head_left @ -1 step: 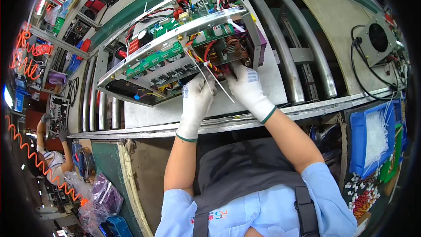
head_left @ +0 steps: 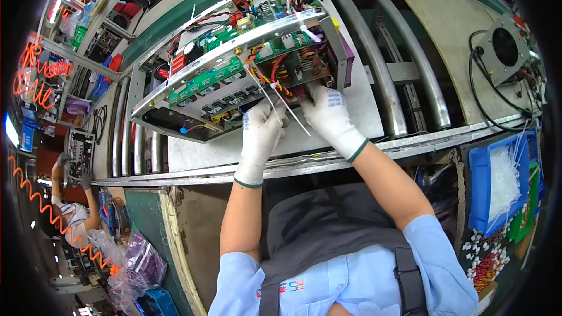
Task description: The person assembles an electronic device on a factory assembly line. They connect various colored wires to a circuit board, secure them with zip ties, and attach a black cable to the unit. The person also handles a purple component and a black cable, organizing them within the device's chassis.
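Note:
An open metal chassis [head_left: 175, 90] with green circuit boards [head_left: 218, 78], copper coils and coloured wires [head_left: 275, 72] stands tilted in front of me. My left hand [head_left: 260, 131], in a white glove, is closed at its near lower edge, beside the wires. What its fingers pinch is hidden. Two loose white cable tie tails [head_left: 294, 113] stick out past that hand. My right hand [head_left: 330, 114], gloved too, reaches under the coils with its fingers bent together around something hidden by the chassis. Another cable tie [head_left: 308, 28] sits on the wires at the top right corner.
The chassis rests on a white board [head_left: 357, 105] over metal rollers [head_left: 374, 61]. A fan unit [head_left: 504, 47] with a black cable stands at right, above a blue bin [head_left: 497, 181] of cable ties and small connectors [head_left: 483, 257]. Another person's gloved hands [head_left: 86, 177] work at far left.

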Available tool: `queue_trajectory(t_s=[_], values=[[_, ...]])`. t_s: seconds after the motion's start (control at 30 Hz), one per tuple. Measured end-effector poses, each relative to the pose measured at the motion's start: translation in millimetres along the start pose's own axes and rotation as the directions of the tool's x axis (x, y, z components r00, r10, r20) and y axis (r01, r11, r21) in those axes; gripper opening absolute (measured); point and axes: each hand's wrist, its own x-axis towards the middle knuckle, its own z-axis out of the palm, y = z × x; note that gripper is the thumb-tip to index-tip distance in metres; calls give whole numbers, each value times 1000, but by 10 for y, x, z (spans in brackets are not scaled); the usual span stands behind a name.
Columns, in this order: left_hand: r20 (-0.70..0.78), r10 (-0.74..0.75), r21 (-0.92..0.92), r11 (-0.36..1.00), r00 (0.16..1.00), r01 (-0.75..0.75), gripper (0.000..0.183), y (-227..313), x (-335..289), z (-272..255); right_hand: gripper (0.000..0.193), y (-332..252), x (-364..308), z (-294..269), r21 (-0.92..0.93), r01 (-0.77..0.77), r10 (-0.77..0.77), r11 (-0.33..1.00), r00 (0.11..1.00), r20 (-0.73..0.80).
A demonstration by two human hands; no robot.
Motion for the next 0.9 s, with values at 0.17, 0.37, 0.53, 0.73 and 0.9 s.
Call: queue_trajectory(t_s=[0.17, 0.37, 0.53, 0.73, 0.9], values=[[-88, -58, -49, 997, 994, 54, 25, -31, 38, 69, 22, -25, -14, 3, 202, 0, -2, 979, 1000, 10], [-112, -182, -497, 861, 977, 103, 20, -95, 69, 145, 29, 103, -94, 2, 187, 210, -210, 960, 977, -23], [-362, 6, -421, 891, 932, -170, 13, -106, -101, 193, 26, 167, -366, -243, 715, 48, -47, 698, 999, -20], [-473, 132, -301, 905, 871, -300, 24, -152, -187, 184, 16, -12, -409, -633, 683, 172, -114, 710, 985, -129], [-466, 109, -480, 803, 878, -355, 28, -252, -59, 189, 13, -183, -297, -743, 741, 149, -83, 655, 989, -125]])
